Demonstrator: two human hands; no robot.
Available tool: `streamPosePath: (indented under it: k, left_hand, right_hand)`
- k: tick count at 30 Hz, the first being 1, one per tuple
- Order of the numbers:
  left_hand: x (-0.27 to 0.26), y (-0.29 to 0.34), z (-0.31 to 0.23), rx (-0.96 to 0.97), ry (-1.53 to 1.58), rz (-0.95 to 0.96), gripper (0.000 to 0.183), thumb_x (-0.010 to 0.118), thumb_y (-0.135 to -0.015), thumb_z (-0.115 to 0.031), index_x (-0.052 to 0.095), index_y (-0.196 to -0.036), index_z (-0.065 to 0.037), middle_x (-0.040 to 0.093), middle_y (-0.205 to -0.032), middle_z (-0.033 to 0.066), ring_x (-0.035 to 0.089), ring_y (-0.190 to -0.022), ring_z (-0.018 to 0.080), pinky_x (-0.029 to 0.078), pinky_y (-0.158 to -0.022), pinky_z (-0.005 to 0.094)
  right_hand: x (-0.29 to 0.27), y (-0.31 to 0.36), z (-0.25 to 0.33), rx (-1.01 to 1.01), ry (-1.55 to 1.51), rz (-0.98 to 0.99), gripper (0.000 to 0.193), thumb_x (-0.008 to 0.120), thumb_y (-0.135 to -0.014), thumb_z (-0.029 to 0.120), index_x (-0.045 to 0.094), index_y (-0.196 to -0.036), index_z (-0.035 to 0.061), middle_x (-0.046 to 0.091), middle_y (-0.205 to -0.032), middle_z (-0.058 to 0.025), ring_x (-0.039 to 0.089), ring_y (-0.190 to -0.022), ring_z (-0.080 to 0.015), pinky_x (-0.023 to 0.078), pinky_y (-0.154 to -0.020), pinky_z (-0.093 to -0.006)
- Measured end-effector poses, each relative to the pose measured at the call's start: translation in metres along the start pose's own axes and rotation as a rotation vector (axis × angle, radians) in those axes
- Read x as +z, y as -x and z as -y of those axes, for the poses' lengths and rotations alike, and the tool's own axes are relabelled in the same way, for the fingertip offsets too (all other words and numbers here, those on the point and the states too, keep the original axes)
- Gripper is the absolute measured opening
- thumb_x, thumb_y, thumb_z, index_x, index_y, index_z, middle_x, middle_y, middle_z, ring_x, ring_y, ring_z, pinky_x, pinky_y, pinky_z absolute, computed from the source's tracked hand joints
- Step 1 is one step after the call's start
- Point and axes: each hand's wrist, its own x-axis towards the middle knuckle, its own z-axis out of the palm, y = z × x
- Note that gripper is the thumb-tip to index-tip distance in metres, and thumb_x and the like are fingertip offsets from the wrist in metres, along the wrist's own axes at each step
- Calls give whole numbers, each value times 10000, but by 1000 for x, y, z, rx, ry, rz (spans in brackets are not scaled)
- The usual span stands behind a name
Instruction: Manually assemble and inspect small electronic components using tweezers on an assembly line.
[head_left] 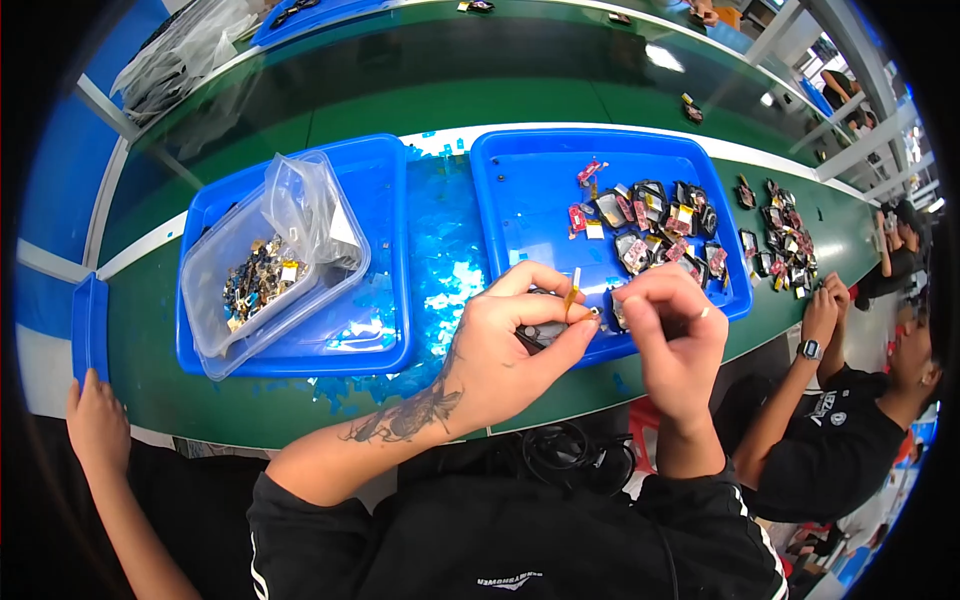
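My left hand [497, 345] is closed around a small black plastic housing [541, 334], held above the front edge of the right blue tray [540, 188]. Between its thumb and index finger rises an amber flex ribbon [572, 296] with a pale tip. Just to the right, my right hand [682, 350] is curled with thumb and index finger drawn together; whatever they pinch is too small or hidden to make out. Behind both hands, several black housings with red circuit boards [650, 205] lie in that tray.
On the left, a blue tray [390, 250] holds a clear plastic box [213, 300] with small parts and a plastic bag [300, 205]. Blue film scraps [445, 240] litter the green table between trays. More housings [787, 235] lie at right, near a co-worker's hands [828, 305]. Another person's hand [97, 425] is at left.
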Motion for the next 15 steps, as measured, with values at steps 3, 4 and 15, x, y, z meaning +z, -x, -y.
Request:
streamPosePath:
  k: [3,4,15]
  left_hand:
    - [0,-1,-4,-19,-11,5,118,704,-786,-11,709,-903,5,627,-973,80,626,-858,124,501,-700,212]
    - [0,-1,-5,-25,-56,24,118,705,-785,-11,708,-902,5,631,-974,74,625,-856,122,500,-703,217]
    - [5,5,-12,65,-347,26,97,704,-775,-21,705,-868,6,615,-958,82,627,-732,125,489,-596,231]
  right_hand:
    - [-6,-2,14,-173,233,67,149,698,-725,-40,678,-853,35,623,-774,-75,568,-591,-142,437,-500,-262]
    - [-7,-1,15,-258,331,90,168,708,-705,-46,681,-849,38,625,-769,-88,608,-612,-178,473,-515,-284]
    - [-10,-3,6,-350,443,229,149,708,-687,30,621,-803,63,581,-742,-43,601,-602,-206,483,-498,-299]
